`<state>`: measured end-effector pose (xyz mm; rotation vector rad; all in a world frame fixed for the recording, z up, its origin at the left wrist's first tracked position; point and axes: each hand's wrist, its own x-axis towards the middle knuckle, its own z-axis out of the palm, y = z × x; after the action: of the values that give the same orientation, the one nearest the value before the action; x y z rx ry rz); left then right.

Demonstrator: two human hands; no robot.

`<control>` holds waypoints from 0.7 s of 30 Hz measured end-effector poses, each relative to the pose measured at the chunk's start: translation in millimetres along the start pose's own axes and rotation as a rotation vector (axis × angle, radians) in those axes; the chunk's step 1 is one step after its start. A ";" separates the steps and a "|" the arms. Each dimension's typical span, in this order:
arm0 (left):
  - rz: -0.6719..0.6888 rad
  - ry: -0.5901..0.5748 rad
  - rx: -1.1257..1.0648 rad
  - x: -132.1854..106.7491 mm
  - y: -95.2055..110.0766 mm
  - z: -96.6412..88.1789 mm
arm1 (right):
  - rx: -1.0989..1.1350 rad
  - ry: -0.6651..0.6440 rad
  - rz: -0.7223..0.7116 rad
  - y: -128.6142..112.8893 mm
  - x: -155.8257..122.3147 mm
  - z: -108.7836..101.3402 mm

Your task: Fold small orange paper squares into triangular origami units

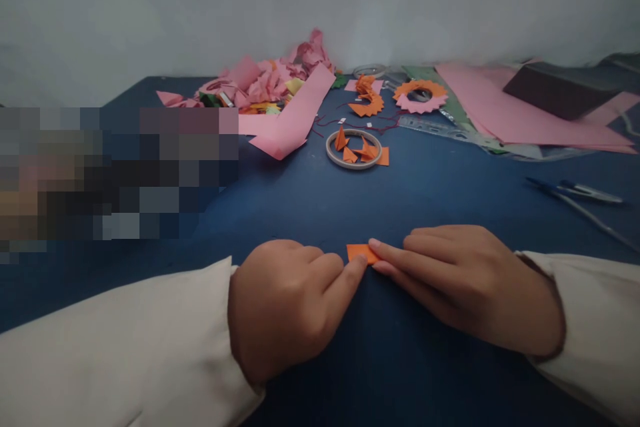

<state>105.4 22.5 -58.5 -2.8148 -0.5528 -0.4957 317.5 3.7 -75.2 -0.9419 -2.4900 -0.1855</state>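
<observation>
A small folded piece of orange paper lies on the blue table in front of me. With its fingers curled in, my left hand presses a fingertip on the paper's near edge. My right hand pinches the right end between index finger and thumb. Both hands meet at the paper, and their fingertips cover part of it. Beyond them sits a roll of tape lying flat, with several small folded orange pieces inside and beside its ring.
Crumpled pink paper is heaped at the back left, with a pink strip in front. An orange and pink paper ring, a clear ruler and pink sheets lie behind. Pens rest at right. The left side is pixelated.
</observation>
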 end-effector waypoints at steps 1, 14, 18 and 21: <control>-0.004 0.003 0.001 -0.2 -0.1 0.7 | 0.001 -0.005 -0.001 -0.1 -0.2 0.1; -0.029 -0.133 -0.168 1.5 -0.1 -3.9 | -0.078 0.013 -0.118 -2.2 -0.2 -5.4; -0.030 -0.118 -0.161 0.8 0.5 -2.5 | -0.059 -0.031 -0.242 -3.1 1.5 -8.5; -0.035 -0.119 -0.156 0.2 0.3 -1.1 | -0.029 -0.059 -0.263 -2.4 1.7 -6.8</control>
<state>105.5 21.9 -57.6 -3.0034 -0.6131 -0.3953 317.3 1.0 -68.4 -0.6363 -2.6668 -0.2822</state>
